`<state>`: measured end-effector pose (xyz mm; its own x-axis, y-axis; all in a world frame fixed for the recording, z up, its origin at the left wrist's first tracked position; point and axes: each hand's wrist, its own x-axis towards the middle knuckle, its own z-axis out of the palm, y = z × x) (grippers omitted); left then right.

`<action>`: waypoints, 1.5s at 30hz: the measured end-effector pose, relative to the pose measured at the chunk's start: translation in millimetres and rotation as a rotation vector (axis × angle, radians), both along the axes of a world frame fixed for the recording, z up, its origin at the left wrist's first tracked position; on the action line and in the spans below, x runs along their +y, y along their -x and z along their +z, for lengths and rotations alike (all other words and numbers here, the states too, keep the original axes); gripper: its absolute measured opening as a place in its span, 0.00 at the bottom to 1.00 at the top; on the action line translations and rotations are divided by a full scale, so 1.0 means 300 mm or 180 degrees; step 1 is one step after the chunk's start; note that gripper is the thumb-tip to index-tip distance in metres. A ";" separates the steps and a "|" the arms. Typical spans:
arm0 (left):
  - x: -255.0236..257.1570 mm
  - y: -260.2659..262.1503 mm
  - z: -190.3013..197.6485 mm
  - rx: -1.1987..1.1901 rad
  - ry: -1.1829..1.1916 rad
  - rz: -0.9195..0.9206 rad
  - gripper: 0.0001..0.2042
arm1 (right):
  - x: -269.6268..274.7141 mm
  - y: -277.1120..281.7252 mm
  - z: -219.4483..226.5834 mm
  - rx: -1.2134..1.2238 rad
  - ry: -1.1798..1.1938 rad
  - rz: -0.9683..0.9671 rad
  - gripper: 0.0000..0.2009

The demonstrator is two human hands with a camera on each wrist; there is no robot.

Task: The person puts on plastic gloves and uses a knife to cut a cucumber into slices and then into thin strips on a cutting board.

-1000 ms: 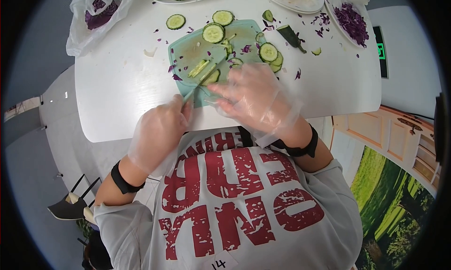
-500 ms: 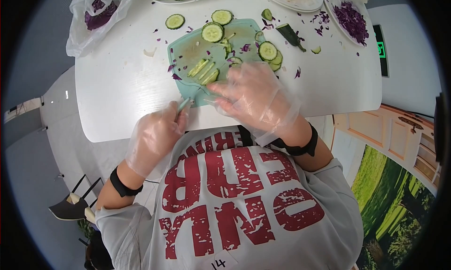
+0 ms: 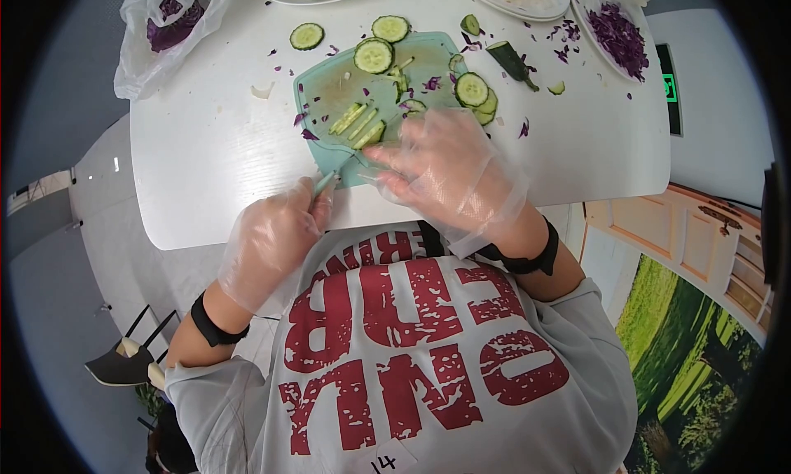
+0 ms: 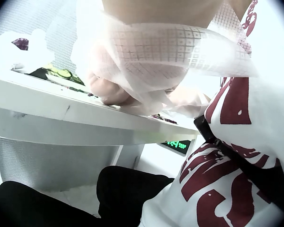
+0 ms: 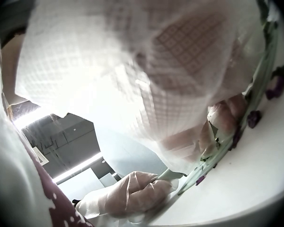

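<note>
In the head view, the left hand, in a clear plastic glove, grips the handle of a pale green knife at the near edge of the green cutting board; the blade is hard to make out. The right hand, likewise gloved, is apart from the left, fingers bent over the board's near right part; whether it pinches anything cannot be determined. Just beyond its fingertips lie a cut cucumber piece and, beside that, thin cucumber strips. Whole cucumber slices overlap the board's far edge. A dark green cucumber end sits on the white surface, right of the board, with shredded purple cabbage farther right. In the left wrist view, the glove's cuff covers much of the left hand; the knife cannot be made out. In the right wrist view, the glove largely obscures the right hand; below it, the left hand is wrapped around the knife handle.
</note>
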<state>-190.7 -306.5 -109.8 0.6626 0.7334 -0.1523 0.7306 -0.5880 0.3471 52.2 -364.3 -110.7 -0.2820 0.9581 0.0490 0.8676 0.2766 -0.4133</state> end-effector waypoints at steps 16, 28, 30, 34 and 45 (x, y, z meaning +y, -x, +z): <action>-0.004 -0.005 0.006 -0.0062 -0.0184 -0.0157 0.10 | -0.004 0.001 -0.029 0.0242 -0.0370 -0.0045 0.15; 0.028 -0.041 0.046 0.0007 0.0086 -0.0270 0.10 | -0.003 0.003 -0.010 0.0058 -0.0129 -0.0033 0.15; 0.038 -0.045 0.047 -0.0060 0.0134 -0.0287 0.11 | -0.003 0.003 -0.010 0.0088 -0.0146 -0.0036 0.15; 0.046 -0.053 0.042 -0.0122 0.0155 -0.0245 0.11 | -0.005 0.000 -0.011 0.0126 -0.0105 -0.0047 0.15; 0.008 -0.015 0.004 -0.0152 0.0116 0.0047 0.08 | -0.006 0.001 -0.016 0.0079 -0.0153 -0.0055 0.15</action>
<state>-186.3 -304.2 -108.5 0.6588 0.7377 -0.1474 0.7212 -0.5635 0.4029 52.0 -366.1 -115.5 -0.2638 0.9592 0.1018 0.8620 0.2818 -0.4213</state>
